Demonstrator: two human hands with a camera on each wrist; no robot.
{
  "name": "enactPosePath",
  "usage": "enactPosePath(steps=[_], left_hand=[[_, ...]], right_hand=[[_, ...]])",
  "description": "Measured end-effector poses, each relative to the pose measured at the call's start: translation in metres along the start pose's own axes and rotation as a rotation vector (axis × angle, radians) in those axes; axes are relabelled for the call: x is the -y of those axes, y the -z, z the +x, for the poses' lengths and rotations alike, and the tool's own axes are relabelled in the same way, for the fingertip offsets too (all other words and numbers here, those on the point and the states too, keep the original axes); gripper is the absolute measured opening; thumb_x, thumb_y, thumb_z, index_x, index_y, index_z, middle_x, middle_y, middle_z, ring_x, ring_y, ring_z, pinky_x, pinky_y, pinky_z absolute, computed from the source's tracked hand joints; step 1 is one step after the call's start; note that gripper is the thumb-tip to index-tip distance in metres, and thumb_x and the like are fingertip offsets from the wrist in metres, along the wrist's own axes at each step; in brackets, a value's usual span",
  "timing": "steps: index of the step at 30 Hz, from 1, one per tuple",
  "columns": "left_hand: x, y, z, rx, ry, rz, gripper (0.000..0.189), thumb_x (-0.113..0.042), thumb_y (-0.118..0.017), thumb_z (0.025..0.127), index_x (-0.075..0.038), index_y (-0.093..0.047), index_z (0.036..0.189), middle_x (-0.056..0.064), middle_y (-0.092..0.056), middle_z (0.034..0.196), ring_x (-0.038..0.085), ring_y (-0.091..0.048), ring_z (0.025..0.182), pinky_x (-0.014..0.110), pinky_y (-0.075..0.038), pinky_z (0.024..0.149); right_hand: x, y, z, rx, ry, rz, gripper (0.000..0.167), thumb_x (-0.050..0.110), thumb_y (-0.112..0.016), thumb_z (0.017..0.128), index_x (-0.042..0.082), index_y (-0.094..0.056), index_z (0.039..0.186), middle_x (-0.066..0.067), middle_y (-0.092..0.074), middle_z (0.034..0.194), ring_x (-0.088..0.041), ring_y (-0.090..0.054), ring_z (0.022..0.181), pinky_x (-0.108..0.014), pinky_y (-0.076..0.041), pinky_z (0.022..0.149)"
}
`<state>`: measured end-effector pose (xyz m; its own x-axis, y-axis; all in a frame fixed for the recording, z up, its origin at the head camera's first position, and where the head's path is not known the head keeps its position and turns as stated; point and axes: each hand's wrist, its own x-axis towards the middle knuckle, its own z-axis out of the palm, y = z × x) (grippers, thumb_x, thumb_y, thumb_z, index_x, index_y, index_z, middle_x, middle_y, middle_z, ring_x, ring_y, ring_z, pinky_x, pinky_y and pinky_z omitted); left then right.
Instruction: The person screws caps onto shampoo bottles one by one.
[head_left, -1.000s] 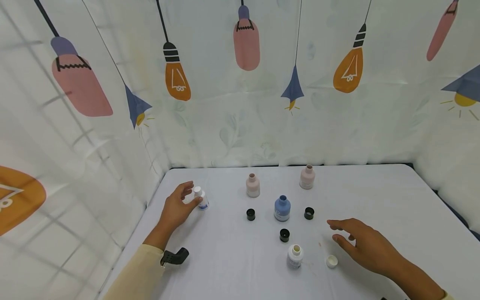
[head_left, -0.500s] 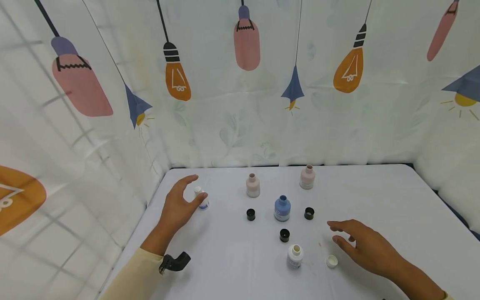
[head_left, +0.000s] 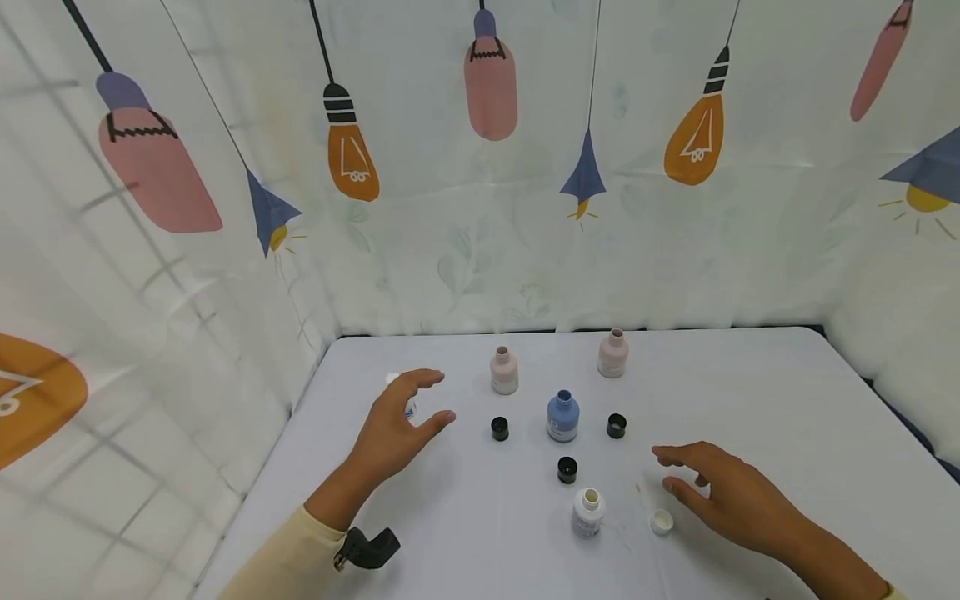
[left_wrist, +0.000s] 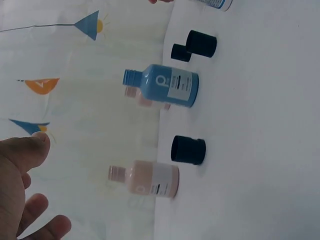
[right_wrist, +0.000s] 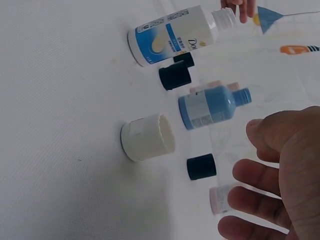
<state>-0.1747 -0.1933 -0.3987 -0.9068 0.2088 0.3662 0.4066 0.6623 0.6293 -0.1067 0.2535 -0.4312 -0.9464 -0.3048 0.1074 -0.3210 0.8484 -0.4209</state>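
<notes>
My left hand [head_left: 393, 433] hovers over the left part of the table, fingers and thumb spread with nothing between them. Behind it stands a small white bottle [head_left: 410, 409] with its cap on, mostly hidden by the hand. My right hand [head_left: 738, 496] hangs with relaxed fingers over the right side, nearest a loose white cap [head_left: 662, 522]. An uncapped white bottle [head_left: 588, 512] stands left of that cap. In the right wrist view, the white cap [right_wrist: 147, 137] lies with its hollow side showing, and the uncapped blue bottle [right_wrist: 207, 106] is beyond it.
Two uncapped pink bottles [head_left: 504, 372] [head_left: 613, 356] stand at the back of the white table [head_left: 750, 392]. Loose black caps [head_left: 499, 428] [head_left: 617, 426] [head_left: 567, 470] lie around the blue bottle [head_left: 562, 418]. A lamp-printed curtain [head_left: 480, 250] hangs behind the table.
My left hand has let go of the capped white bottle and moved right and toward me, now covering much of that bottle. The right hand has stayed nearly still.
</notes>
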Motion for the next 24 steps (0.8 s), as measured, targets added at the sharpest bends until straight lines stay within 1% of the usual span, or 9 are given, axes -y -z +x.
enactPosePath(steps=[3,5,7,10,13,15,17,20,24], left_hand=[[-0.007,-0.009,-0.004,0.04,-0.021,-0.028,0.055,-0.025,-0.086,0.086,-0.017,-0.062,0.135,-0.003,-0.061,0.134,0.019,-0.057,0.122,0.048,-0.048,0.104],[-0.01,-0.014,-0.007,0.073,-0.022,-0.042,0.054,-0.026,-0.087,0.086,-0.019,-0.063,0.134,-0.006,-0.062,0.13,0.015,-0.057,0.12,0.047,-0.049,0.102],[-0.014,-0.02,-0.011,0.121,-0.014,-0.06,0.054,-0.026,-0.086,0.086,-0.02,-0.063,0.135,-0.008,-0.062,0.129,0.014,-0.057,0.119,0.047,-0.049,0.101],[-0.018,-0.029,-0.017,0.221,0.001,-0.091,0.053,-0.029,-0.084,0.088,-0.021,-0.062,0.136,-0.007,-0.063,0.13,0.016,-0.058,0.118,0.049,-0.05,0.099],[-0.022,-0.037,-0.023,0.331,0.01,-0.136,0.052,-0.031,-0.081,0.091,-0.02,-0.06,0.138,-0.003,-0.063,0.131,0.021,-0.06,0.118,0.051,-0.051,0.098],[-0.024,-0.043,-0.026,0.393,0.006,-0.161,0.052,-0.03,-0.08,0.092,-0.018,-0.059,0.138,-0.001,-0.063,0.132,0.024,-0.061,0.118,0.048,-0.052,0.097],[-0.026,-0.049,-0.028,0.442,-0.001,-0.185,0.052,-0.028,-0.08,0.093,-0.016,-0.059,0.139,0.0,-0.063,0.133,0.024,-0.061,0.118,0.045,-0.052,0.098],[-0.028,-0.057,-0.031,0.489,-0.014,-0.214,0.052,-0.025,-0.08,0.092,-0.014,-0.06,0.139,0.001,-0.064,0.134,0.02,-0.063,0.117,0.037,-0.052,0.097],[-0.031,-0.066,-0.034,0.525,-0.029,-0.241,0.052,-0.022,-0.081,0.092,-0.013,-0.06,0.139,0.001,-0.065,0.135,0.013,-0.063,0.118,0.029,-0.052,0.096]], right_hand=[[0.0,0.0,0.0,0.001,0.0,0.003,0.044,0.028,-0.079,0.092,0.021,-0.067,0.134,0.007,-0.068,0.125,-0.004,-0.059,0.084,-0.024,-0.052,0.066],[0.0,0.0,-0.001,0.003,0.003,0.003,0.044,0.029,-0.079,0.091,0.021,-0.067,0.133,0.008,-0.068,0.124,-0.004,-0.059,0.084,-0.024,-0.052,0.066],[-0.001,-0.001,-0.002,0.002,0.006,0.006,0.044,0.031,-0.08,0.091,0.022,-0.067,0.133,0.009,-0.067,0.124,-0.004,-0.059,0.084,-0.024,-0.052,0.065],[-0.001,-0.002,-0.003,0.011,0.004,0.017,0.045,0.034,-0.08,0.09,0.023,-0.068,0.132,0.01,-0.067,0.123,-0.004,-0.058,0.083,-0.024,-0.051,0.065],[-0.002,-0.003,-0.004,0.035,-0.012,0.025,0.047,0.037,-0.081,0.089,0.024,-0.068,0.132,0.01,-0.067,0.124,-0.004,-0.058,0.084,-0.024,-0.05,0.065],[-0.003,-0.004,-0.004,0.056,-0.02,0.029,0.049,0.041,-0.081,0.088,0.025,-0.068,0.132,0.01,-0.066,0.125,-0.005,-0.058,0.084,-0.024,-0.05,0.065],[-0.004,-0.004,-0.005,0.07,-0.021,0.037,0.051,0.047,-0.08,0.088,0.026,-0.067,0.132,0.011,-0.066,0.125,-0.005,-0.058,0.085,-0.024,-0.051,0.066],[-0.006,-0.004,-0.006,0.078,-0.004,0.052,0.056,0.057,-0.076,0.086,0.027,-0.067,0.132,0.014,-0.066,0.12,-0.005,-0.058,0.085,-0.024,-0.051,0.066],[-0.006,-0.004,-0.008,0.089,0.013,0.07,0.059,0.064,-0.073,0.085,0.029,-0.067,0.131,0.017,-0.066,0.114,-0.005,-0.058,0.085,-0.024,-0.05,0.065]])
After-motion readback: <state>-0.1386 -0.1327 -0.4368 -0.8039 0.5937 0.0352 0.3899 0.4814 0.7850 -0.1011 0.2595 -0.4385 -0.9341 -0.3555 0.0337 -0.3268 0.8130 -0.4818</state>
